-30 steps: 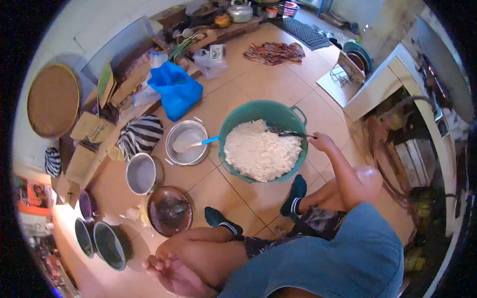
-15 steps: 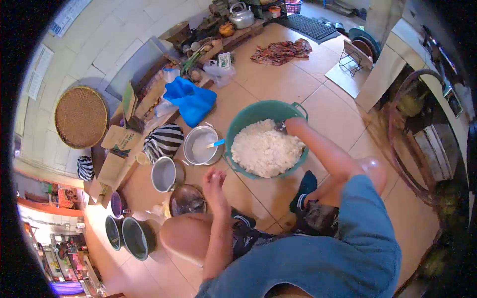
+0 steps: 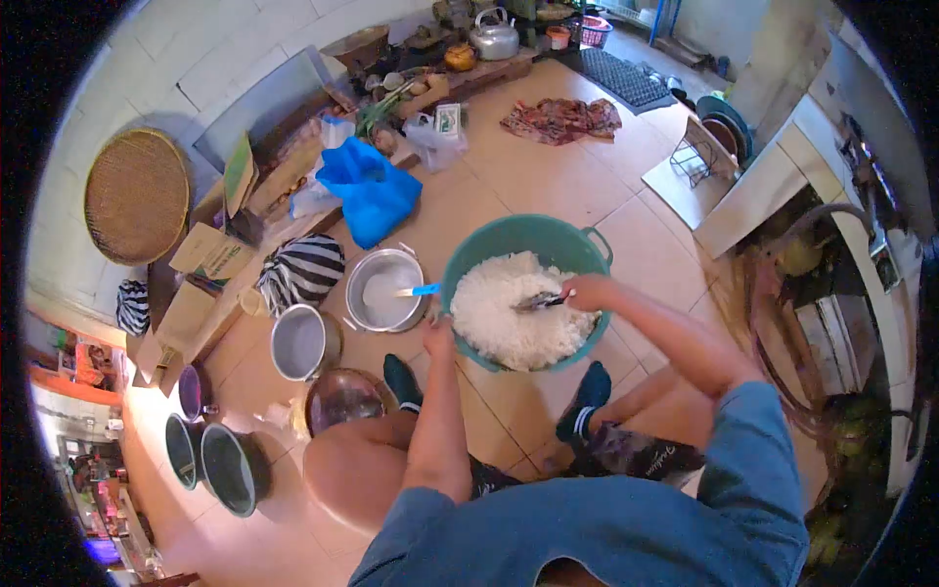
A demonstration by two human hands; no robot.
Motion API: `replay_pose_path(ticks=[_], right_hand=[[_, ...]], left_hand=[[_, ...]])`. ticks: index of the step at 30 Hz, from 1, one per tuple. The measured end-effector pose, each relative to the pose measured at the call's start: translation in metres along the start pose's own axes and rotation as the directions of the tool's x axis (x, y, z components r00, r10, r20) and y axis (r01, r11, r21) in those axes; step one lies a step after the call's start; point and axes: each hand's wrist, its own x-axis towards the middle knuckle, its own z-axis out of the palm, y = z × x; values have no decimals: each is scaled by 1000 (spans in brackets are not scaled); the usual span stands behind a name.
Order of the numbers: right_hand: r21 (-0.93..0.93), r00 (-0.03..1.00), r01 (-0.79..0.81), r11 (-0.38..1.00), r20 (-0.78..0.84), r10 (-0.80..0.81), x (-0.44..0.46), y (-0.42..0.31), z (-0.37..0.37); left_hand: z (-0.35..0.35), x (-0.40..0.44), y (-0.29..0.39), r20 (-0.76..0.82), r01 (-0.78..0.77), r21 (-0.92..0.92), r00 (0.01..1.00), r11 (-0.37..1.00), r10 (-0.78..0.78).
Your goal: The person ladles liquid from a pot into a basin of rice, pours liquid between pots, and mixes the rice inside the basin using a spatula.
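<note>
A large green plastic basin (image 3: 514, 229) holds a heap of white cooked rice (image 3: 514, 303). My right hand (image 3: 590, 293) is closed around the handle of a metal serving spoon (image 3: 540, 301), whose head rests on the rice. At the basin's left side, my left hand (image 3: 439, 335) is closed on the rim or side handle; its fingertips are partly hidden. Just left of it stands a metal pot (image 3: 370, 318) with white contents and a blue-handled utensil (image 3: 419, 291) in it.
Left of me are a grey pot (image 3: 302, 342), a round dark lid or pan (image 3: 344, 399) and dark basins (image 3: 235, 470). A blue plastic bag (image 3: 370, 196) and a striped bundle (image 3: 301, 272) lie near the wall. A patterned cloth (image 3: 560, 121) is on the floor ahead.
My left hand has come down from the air to the basin's side. My right hand has drawn the spoon from the far right edge toward the middle of the rice.
</note>
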Motion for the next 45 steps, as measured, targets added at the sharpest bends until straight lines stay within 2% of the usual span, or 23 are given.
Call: replay_pose_path(ticks=[1,4,6,9,11,12,13,16,19,22,25,26,28,31,33,34,37,39,42,44,45], right_hand=[[6,997,-77,997,-4,77,14,-16,8],[71,978,-159,985,-128,167,62,-39,48],[188,945,-215,958,-207,253,85,-53,71],[339,936,-171,925,-238,261,125,-21,112],[495,987,-19,869,-132,96,105,-13,96],[770,974,-208,604,109,198,97,-16,85],[877,895,-413,245,342,286,85,-24,70],[889,853,-435,-144,458,252,50,-17,58],[893,853,-361,-271,433,292,17,-8,53],[947,881,-294,-126,320,348,-17,-17,36],[942,821,-277,187,131,555,-35,-19,16],[917,797,-273,289,47,603,-37,-15,11],[855,818,-296,425,-3,575,-21,2,12],[722,881,-229,652,-131,454,41,22,50],[656,913,-232,718,-108,393,72,-10,70],[624,917,-286,727,-43,398,73,-31,72],[610,969,-245,754,177,172,55,-48,88],[561,952,-275,781,270,141,21,-67,48],[503,897,-367,782,414,154,-23,-67,-15],[526,896,-395,753,399,192,-33,-40,-37],[588,898,-431,685,354,262,-34,-23,-40]], left_hand=[[8,6,-12,24,-104,56,994,993,103],[-8,-18,51,74,-106,177,993,978,94],[-11,-24,58,81,-86,180,994,980,73],[-13,-26,47,38,-61,205,998,977,55],[-5,-32,41,28,-43,176,999,983,39],[-7,-36,37,37,-31,148,999,988,26],[-11,-41,33,46,-12,129,999,992,7],[-10,-64,36,-75,-30,98,996,995,37],[-8,-80,40,-63,33,51,998,998,-30],[-4,-85,35,-129,-48,-24,991,999,45],[-16,-90,60,10,111,-128,994,986,-110],[-15,-87,59,-3,93,-117,996,989,-94],[-14,-80,57,-26,53,-92,998,994,-55],[0,-68,40,-76,96,-150,991,984,-108],[-4,-71,53,-76,101,-95,991,990,-108],[-5,-69,59,-78,102,-68,991,993,-107],[1,-69,46,-134,62,-90,988,994,-74],[0,-67,45,-146,-5,-32,989,999,0],[-4,-70,57,-145,-23,5,989,1000,23],[-5,-72,60,-114,18,-11,993,1000,-19],[-7,-72,58,-87,48,-30,995,998,-50]])
